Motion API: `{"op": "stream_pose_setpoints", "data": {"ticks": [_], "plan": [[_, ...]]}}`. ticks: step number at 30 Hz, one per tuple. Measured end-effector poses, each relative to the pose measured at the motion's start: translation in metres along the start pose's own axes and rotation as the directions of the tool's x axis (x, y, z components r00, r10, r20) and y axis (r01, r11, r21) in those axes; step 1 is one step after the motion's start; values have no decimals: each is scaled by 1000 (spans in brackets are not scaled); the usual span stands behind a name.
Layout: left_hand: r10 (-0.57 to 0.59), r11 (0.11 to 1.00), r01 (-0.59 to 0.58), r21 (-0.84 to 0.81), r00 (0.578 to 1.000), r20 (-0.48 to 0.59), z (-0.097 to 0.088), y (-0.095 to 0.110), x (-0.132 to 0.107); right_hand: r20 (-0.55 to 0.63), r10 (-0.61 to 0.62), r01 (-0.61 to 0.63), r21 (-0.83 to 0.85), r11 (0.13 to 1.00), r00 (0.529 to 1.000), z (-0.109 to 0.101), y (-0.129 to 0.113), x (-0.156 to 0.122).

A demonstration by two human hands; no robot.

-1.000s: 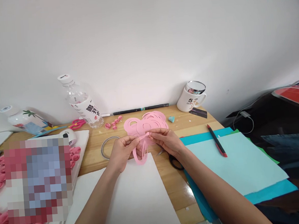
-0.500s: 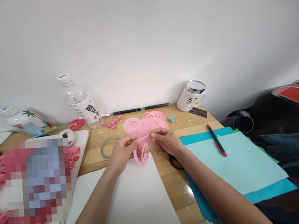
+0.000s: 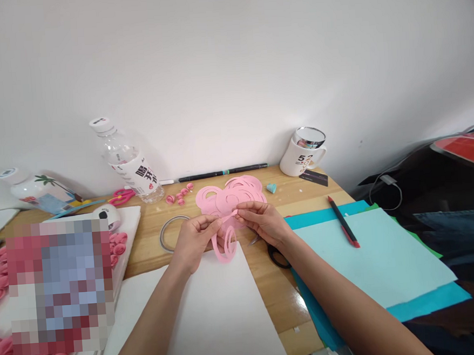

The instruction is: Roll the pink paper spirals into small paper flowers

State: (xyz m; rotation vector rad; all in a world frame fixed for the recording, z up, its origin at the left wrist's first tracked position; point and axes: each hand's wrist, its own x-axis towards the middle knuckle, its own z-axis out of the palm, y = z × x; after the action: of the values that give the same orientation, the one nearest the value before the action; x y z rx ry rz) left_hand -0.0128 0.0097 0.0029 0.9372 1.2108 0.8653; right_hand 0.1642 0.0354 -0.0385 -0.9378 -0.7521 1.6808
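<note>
My left hand (image 3: 193,240) and my right hand (image 3: 263,222) both pinch one pink paper spiral strip (image 3: 225,242) above the wooden table (image 3: 269,283). The strip's end runs between my fingertips and its loose coils hang down over a white sheet (image 3: 218,314). Just behind my hands lies a pile of pink cut paper spirals (image 3: 230,195). Black-handled scissors (image 3: 275,256) lie partly hidden under my right wrist.
A water bottle (image 3: 127,162), pink scissors (image 3: 121,196), small pink paper rolls (image 3: 180,195), a black pen (image 3: 222,173) and a white mug (image 3: 302,154) stand at the back. A tape ring (image 3: 168,232) lies left; blue sheets (image 3: 372,260) with a red pen (image 3: 343,222) lie right.
The hanging coils of the pink strip have drawn up slightly and curled tighter. My fingertips shifted a little on the strip's end; both hands stay in place.
</note>
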Motion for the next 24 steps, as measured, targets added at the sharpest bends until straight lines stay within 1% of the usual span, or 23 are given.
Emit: {"op": "stream_pose_setpoints", "data": {"ticks": [7, 10, 12, 15, 17, 24], "plan": [[31, 999, -31, 11, 999, 34, 0, 0, 0, 14, -33, 33, -23, 999, 999, 1, -1, -1], [41, 999, -41, 9, 998, 47, 0, -1, 0, -8, -46, 46, -10, 999, 999, 1, 0, -1], [45, 999, -46, 4, 998, 39, -1, -1, 0, -22, -36, 36, 9, 999, 999, 1, 1, 0], [52, 999, -52, 3, 998, 27, -1, 0, 0, -3, -13, 13, 27, 1000, 1000, 2, 0, 0], [57, 998, -57, 4, 998, 26, -1, 0, 0, 7, -4, 4, 25, 1000, 1000, 2, -1, 0], [46, 999, -47, 23, 999, 24, -1, 0, 0, -10, 9, -9, 9, 1000, 1000, -1, 0, 0]]}}
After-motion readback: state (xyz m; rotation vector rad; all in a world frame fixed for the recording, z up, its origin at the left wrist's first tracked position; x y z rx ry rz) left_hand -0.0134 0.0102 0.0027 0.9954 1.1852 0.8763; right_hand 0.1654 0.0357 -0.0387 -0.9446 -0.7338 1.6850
